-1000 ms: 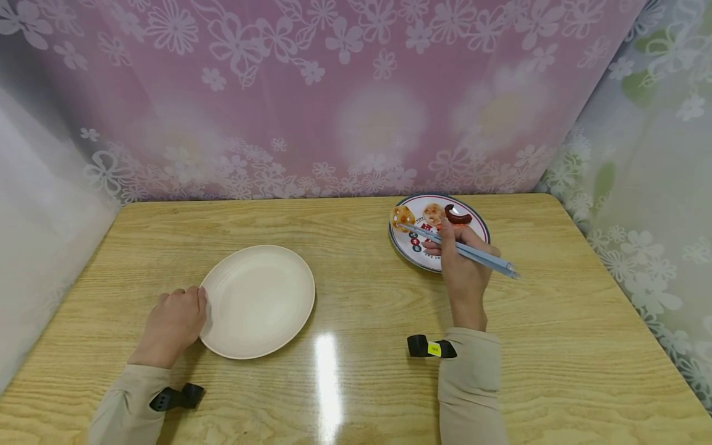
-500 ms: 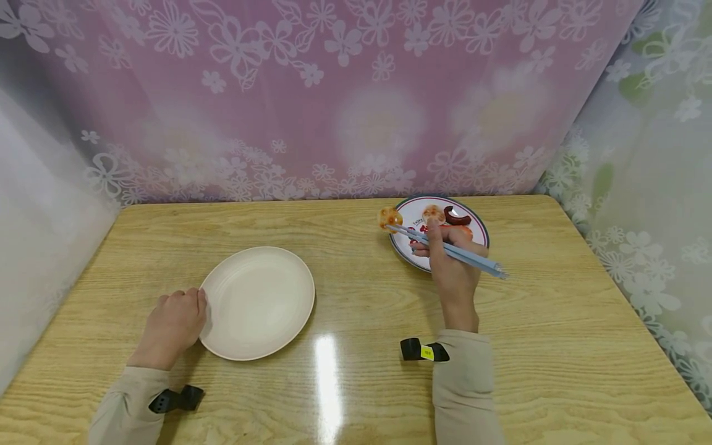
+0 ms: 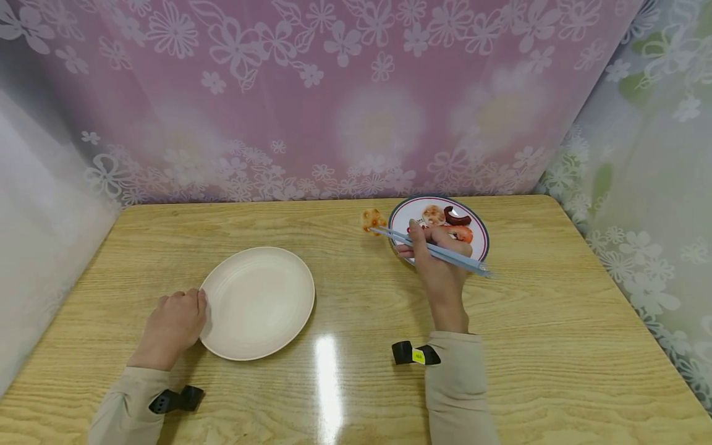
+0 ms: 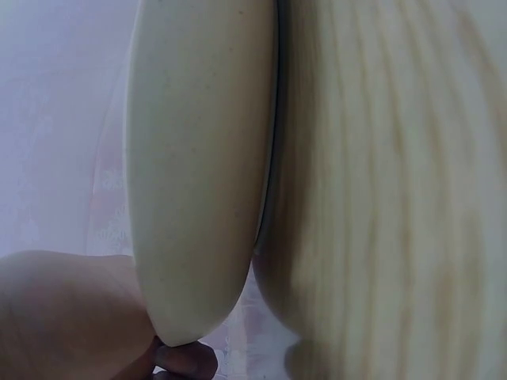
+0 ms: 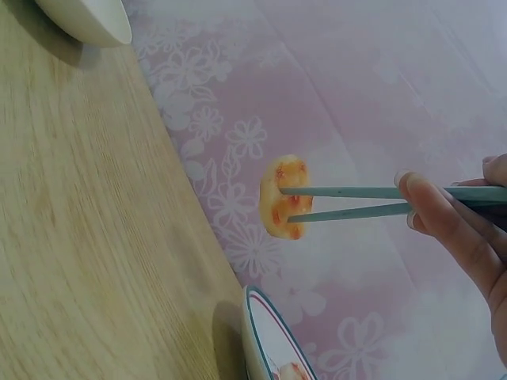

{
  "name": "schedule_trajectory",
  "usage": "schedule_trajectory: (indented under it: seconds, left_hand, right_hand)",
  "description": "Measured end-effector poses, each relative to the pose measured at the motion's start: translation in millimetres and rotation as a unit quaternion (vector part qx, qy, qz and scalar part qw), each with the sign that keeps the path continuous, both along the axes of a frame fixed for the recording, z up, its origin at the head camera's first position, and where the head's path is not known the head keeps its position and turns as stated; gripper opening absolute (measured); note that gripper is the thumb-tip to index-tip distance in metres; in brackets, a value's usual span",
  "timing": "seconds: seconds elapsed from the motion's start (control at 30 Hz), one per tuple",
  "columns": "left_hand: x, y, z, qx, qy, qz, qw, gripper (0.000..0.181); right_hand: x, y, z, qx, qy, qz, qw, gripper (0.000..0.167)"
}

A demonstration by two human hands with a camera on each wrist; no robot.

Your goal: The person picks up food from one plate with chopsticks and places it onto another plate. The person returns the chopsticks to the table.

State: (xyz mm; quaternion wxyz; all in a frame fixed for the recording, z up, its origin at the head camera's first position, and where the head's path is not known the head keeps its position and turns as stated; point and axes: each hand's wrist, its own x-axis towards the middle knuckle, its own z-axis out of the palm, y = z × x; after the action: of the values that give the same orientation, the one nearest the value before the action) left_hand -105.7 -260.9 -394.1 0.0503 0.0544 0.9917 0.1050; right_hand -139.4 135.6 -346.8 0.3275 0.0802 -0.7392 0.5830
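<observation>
With my right hand (image 3: 442,262) I hold a pair of light blue chopsticks (image 3: 445,252). Their tips grip a round, golden-brown piece of food (image 5: 285,198), which hangs in the air just left of the printed plate (image 3: 478,247). Still on that plate are another round browned piece (image 3: 433,215), a dark red sausage (image 3: 457,217) and an orange shrimp-like piece (image 3: 461,233), partly hidden by my hand. On the left, my left hand (image 3: 177,321) grips the edge of a plain cream plate (image 3: 258,303); the left wrist view shows fingertips at its rim (image 4: 190,237).
Both plates stand on a wood-grain table (image 3: 356,272), with a stretch of tabletop between them. A pink floral curtain (image 3: 311,111) hangs along the far edge. Pale curtains (image 3: 662,235) flank the sides.
My right hand has moved left, and the chopsticks have carried the round piece off the printed plate to its left. My left hand and the cream plate have stayed still.
</observation>
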Motion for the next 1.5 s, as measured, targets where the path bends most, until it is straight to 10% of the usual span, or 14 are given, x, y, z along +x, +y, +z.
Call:
schedule_trajectory:
  seconds: [0.87, 1.5]
  left_hand:
    - [-1.1, -0.1, -0.5, 0.005, -0.007, 0.011, 0.9999, 0.041]
    - [-0.6, -0.3, -1.5, 0.005, -0.002, 0.008, 1.0000, 0.041]
  right_hand:
    - [8.0, -52.6, 3.8, 0.050, 0.008, 0.115, 0.9921, 0.027]
    - [22.8, -105.0, 1.9, 0.114, 0.057, 0.227, 0.9655, 0.024]
